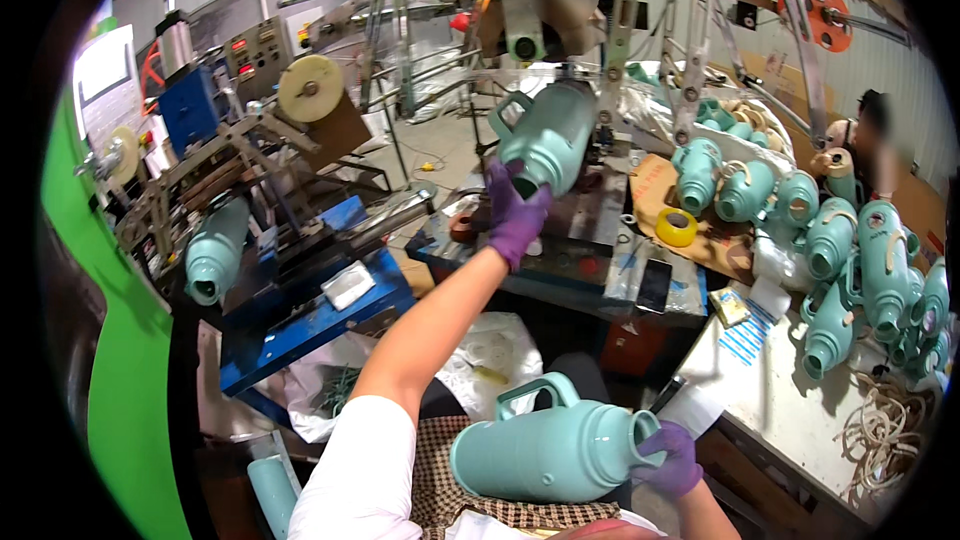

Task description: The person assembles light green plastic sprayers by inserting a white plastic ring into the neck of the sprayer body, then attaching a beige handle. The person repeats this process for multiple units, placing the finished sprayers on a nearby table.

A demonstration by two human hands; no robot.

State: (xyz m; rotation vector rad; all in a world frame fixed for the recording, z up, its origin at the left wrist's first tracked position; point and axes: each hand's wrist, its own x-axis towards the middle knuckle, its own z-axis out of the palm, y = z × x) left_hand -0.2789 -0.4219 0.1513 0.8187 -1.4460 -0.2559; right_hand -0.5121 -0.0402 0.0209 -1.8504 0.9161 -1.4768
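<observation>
My left hand (518, 218), in a purple glove, reaches forward with its fingers closed round the neck of a teal thermos jug (556, 130). That jug sits tilted at the machine, its mouth toward me and its handle on the left. Across my lap, on a checked cloth (430, 460), lies another teal thermos jug (540, 450) with its handle up. My right hand (672, 460), also gloved in purple, grips this second jug by its open mouth at the right end; some fingertips are hidden.
More teal jugs (885, 270) crowd the white table (790, 410) at right, beside a rope coil (880, 440). Yellow tape (677, 227) and a phone (655, 285) lie nearer. At left, another jug (217, 250) sits on a blue-framed machine (310, 325). A person (870, 140) is at far right.
</observation>
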